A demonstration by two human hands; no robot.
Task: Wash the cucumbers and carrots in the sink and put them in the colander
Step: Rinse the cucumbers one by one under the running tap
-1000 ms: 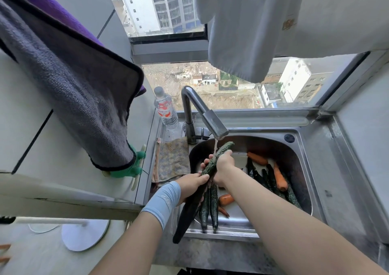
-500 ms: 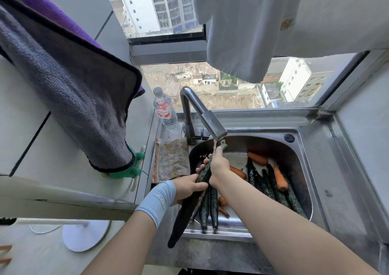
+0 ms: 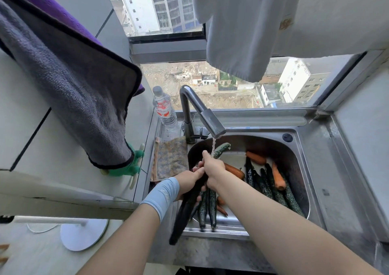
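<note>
A long dark cucumber (image 3: 221, 149) slants across the steel sink (image 3: 303, 169), its far tip under the thin stream from the tap (image 3: 210, 123), its near end hanging past the sink's front edge. My left hand (image 3: 189, 183) grips its middle. My right hand (image 3: 212, 169) is wrapped round it just above, near the water. More cucumbers (image 3: 273, 192) and carrots (image 3: 277, 178) lie in the basin, with two cucumbers (image 3: 207, 209) near the front rim. No colander is in view.
A water bottle (image 3: 164, 110) stands left of the tap, with a folded cloth (image 3: 170, 159) on the sink ledge. A dark towel (image 3: 69, 85) hangs at the left and a white cloth (image 3: 242, 28) hangs above the window. A green holder (image 3: 134, 163) sits on the left counter.
My right hand has slid down the cucumber away from its far tip, which shows again under the stream. The cucumber's near end hangs lower past the sink edge than a second ago.
</note>
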